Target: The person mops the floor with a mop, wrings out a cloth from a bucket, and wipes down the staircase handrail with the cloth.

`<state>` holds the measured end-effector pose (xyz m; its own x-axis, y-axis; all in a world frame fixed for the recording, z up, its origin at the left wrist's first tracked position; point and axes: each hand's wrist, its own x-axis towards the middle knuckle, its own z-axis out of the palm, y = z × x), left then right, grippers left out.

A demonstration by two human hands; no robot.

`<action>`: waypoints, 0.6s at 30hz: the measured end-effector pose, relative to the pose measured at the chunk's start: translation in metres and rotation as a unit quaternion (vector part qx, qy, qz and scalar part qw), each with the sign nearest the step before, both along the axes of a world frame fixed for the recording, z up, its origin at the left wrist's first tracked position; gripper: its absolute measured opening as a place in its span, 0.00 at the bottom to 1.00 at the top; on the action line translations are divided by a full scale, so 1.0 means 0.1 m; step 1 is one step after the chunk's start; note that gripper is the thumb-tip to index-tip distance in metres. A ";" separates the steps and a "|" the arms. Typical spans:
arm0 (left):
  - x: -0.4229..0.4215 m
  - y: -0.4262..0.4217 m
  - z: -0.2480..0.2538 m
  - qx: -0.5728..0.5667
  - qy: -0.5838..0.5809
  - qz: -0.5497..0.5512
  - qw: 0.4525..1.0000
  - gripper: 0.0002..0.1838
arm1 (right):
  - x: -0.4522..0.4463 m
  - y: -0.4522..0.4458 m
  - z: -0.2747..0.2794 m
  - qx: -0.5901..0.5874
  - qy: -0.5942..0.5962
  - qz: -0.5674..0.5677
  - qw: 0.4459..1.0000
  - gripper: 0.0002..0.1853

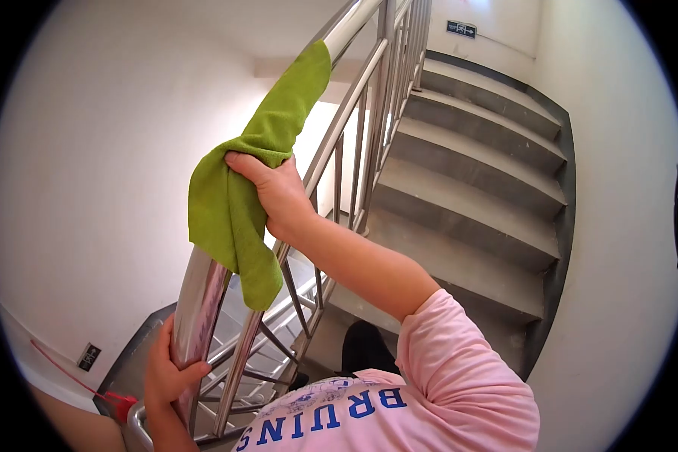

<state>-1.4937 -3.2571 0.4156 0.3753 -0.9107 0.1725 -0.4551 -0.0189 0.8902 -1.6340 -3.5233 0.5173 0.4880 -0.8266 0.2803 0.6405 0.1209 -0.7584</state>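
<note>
A bright green fabric cloth [220, 200] lies draped over a thick, shiny metal handrail [202, 297], one end stretched up along the rail and loose folds hanging at the lower end. The right hand [282, 192] clasps the cloth against the rail, thumb laid across the fabric—the fingers are mostly hidden, so how far they wrap around cannot be told. Lower down, the left hand [170, 371] holds the bare handrail directly, fingers along one side and thumb on the other, well apart from the cloth. Thinner silver metal balusters [339, 177] stand beside the rail. Grey concrete stairs with dark edging [467, 207] rise to the right—a small dark rectangular sign with white markings [461, 29] is on the wall above them.
</note>
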 end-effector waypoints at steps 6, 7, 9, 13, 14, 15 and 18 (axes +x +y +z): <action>0.01 -0.02 0.03 0.013 -0.003 -0.009 1.000 0.51 | -0.08 -0.45 0.20 -0.043 -0.060 -0.004 0.997 0.34; 0.00 -0.02 0.04 0.017 -0.002 -0.006 1.000 0.50 | -0.09 -0.53 0.25 -0.044 -0.063 -0.014 0.997 0.34; -0.04 -0.03 0.14 0.047 -0.010 -0.010 0.999 0.51 | -0.12 -0.64 0.37 -0.046 -0.050 -0.066 0.995 0.20; 0.01 -0.14 0.33 0.073 -0.024 -0.043 0.996 0.53 | -0.23 -0.94 0.61 -0.064 -0.037 -0.104 0.992 0.18; 0.03 -0.19 0.38 0.065 -0.043 -0.043 0.996 0.54 | -0.26 -1.03 0.66 -0.080 -0.037 -0.095 0.992 0.18; 0.05 -0.26 0.44 0.057 -0.061 -0.042 0.996 0.54 | -0.28 -1.10 0.72 -0.083 -0.039 -0.101 0.991 0.17; -0.06 -0.55 0.69 0.035 -0.117 -0.038 0.992 0.55 | -0.32 -1.32 0.87 -0.098 -0.036 -0.127 0.986 0.16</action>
<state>-1.4995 -3.3122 0.4849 0.2629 -0.9474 0.1827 -0.6521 -0.0349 0.7573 -1.6657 -3.6550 0.6044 0.2450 -0.8462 0.4732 0.6838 -0.1952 -0.7031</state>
